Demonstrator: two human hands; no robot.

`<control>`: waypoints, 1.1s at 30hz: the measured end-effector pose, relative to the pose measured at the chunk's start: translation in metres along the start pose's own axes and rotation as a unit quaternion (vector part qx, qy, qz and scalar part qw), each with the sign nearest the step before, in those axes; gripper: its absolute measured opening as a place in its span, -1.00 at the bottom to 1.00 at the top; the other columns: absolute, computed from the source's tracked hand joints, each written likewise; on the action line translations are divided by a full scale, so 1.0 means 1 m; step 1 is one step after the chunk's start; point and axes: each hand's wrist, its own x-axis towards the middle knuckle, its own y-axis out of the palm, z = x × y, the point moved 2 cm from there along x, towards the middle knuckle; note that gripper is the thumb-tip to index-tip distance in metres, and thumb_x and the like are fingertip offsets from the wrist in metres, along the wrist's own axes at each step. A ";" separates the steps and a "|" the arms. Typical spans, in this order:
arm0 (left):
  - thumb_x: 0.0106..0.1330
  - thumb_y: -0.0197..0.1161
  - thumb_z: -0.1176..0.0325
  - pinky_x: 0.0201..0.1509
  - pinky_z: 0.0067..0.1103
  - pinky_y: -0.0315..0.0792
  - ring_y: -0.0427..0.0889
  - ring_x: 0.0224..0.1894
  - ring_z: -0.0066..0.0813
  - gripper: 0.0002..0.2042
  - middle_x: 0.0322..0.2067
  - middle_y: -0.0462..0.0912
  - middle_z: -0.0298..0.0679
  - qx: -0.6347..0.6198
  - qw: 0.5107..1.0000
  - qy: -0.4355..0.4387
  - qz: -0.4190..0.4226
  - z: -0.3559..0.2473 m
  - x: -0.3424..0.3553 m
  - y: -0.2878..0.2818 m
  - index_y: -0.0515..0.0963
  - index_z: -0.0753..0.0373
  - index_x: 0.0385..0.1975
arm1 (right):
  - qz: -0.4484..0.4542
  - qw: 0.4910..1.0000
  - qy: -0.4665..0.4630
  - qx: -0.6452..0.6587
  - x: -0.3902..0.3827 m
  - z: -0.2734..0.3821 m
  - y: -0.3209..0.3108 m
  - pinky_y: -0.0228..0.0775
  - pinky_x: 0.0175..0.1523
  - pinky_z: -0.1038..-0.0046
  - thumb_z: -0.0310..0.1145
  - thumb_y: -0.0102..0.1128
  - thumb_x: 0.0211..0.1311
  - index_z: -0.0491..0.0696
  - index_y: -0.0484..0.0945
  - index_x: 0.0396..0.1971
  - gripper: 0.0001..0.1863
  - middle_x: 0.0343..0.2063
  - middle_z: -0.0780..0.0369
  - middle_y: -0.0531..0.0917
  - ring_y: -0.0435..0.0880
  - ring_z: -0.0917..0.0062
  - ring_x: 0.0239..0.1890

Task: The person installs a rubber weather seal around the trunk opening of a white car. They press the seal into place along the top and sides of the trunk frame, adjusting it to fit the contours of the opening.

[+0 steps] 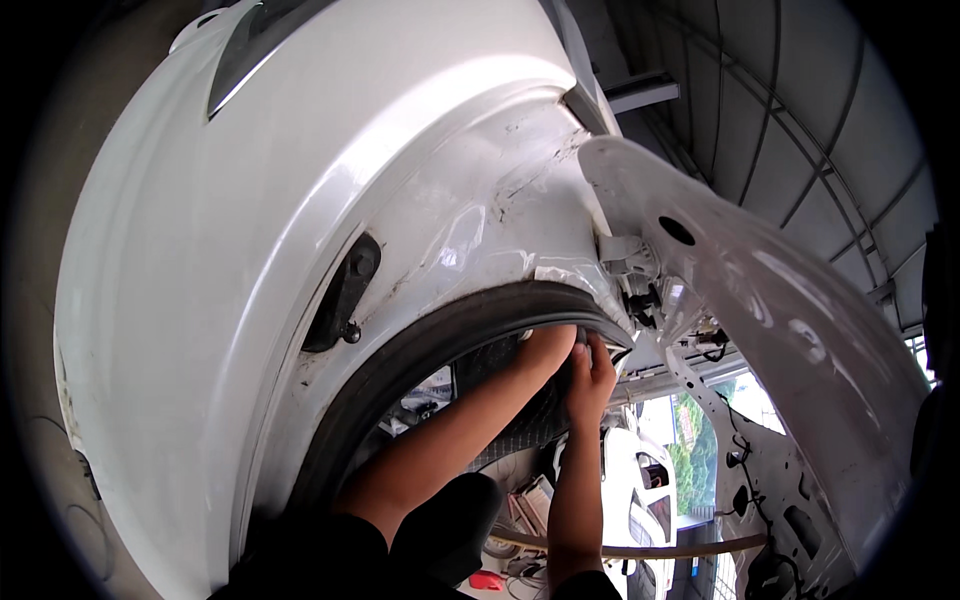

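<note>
A black rubber seal runs in a curve along the edge of an opening in a white car body. My left forearm reaches across the opening from the lower left; the part of my left hand that shows is at the seal, its fingers hidden. Beside it, my right hand comes up from below, fingers bent and pressed together on the black seal near its right-hand bend. Left of the seal, a black bracket with a ball-shaped end sits in the white panel.
A raised white panel with a dark oval hole overhangs the right side. Below it stands a bare white frame with dark wiring. A thin brown strip crosses low. Behind are another white car and a red object on the floor.
</note>
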 end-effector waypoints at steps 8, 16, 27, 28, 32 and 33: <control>0.33 -0.06 0.31 0.03 -0.42 0.33 0.45 -0.04 -0.30 -0.74 -0.18 0.54 -0.05 -0.037 0.996 -0.073 0.023 -0.014 -0.007 -0.006 0.50 0.38 -0.24 | 0.036 0.999 0.014 -0.032 0.007 0.006 0.008 0.29 0.06 0.45 -0.29 0.05 0.28 -0.30 0.44 -0.07 -0.62 -0.12 0.04 0.59 0.54 0.37 -0.08; 0.29 -0.03 0.40 -0.09 -0.48 0.36 0.44 -0.21 -0.46 -0.82 -0.29 0.52 -0.20 -0.109 0.993 -0.030 -0.018 -0.001 -0.004 0.003 0.48 0.36 -0.34 | 0.003 0.988 0.107 -0.110 0.021 -0.009 0.005 0.32 -0.02 0.43 -0.28 0.03 0.26 -0.28 0.49 -0.14 -0.65 -0.24 0.02 0.63 0.55 0.43 -0.21; 0.27 0.00 0.36 -0.06 -0.46 0.35 0.45 -0.20 -0.41 -0.80 -0.30 0.53 -0.16 -0.061 0.995 -0.081 -0.002 0.002 0.002 0.000 0.48 0.38 -0.36 | -0.064 0.981 -0.092 -0.157 -0.019 0.031 0.005 0.32 0.03 0.41 -0.37 0.05 0.21 -0.24 0.51 -0.12 -0.69 -0.17 0.00 0.59 0.57 0.23 -0.10; 0.27 -0.01 0.38 -0.06 -0.46 0.35 0.45 -0.20 -0.40 -0.81 -0.30 0.53 -0.15 -0.074 0.995 -0.062 -0.015 0.004 0.001 0.001 0.48 0.39 -0.37 | -0.060 0.994 -0.015 -0.090 -0.008 0.006 0.005 0.33 0.00 0.42 -0.30 0.06 0.22 -0.25 0.50 -0.10 -0.65 -0.18 0.01 0.62 0.58 0.35 -0.13; 0.27 -0.02 0.43 -0.04 -0.46 0.35 0.45 -0.19 -0.39 -0.83 -0.30 0.53 -0.14 -0.101 0.994 -0.009 -0.034 0.002 0.000 0.010 0.49 0.40 -0.36 | -0.053 0.986 0.047 -0.149 0.033 -0.032 0.006 0.38 -0.11 0.38 -0.33 0.05 0.22 -0.29 0.51 -0.21 -0.69 -0.31 -0.02 0.64 0.60 0.33 -0.25; 0.28 -0.02 0.43 -0.04 -0.46 0.35 0.45 -0.18 -0.40 -0.83 -0.29 0.53 -0.15 -0.109 0.994 -0.016 -0.023 0.001 -0.002 0.009 0.48 0.39 -0.34 | -0.045 0.989 0.053 -0.127 0.030 -0.029 0.006 0.38 -0.11 0.38 -0.34 0.05 0.22 -0.29 0.51 -0.21 -0.70 -0.30 -0.03 0.63 0.61 0.32 -0.23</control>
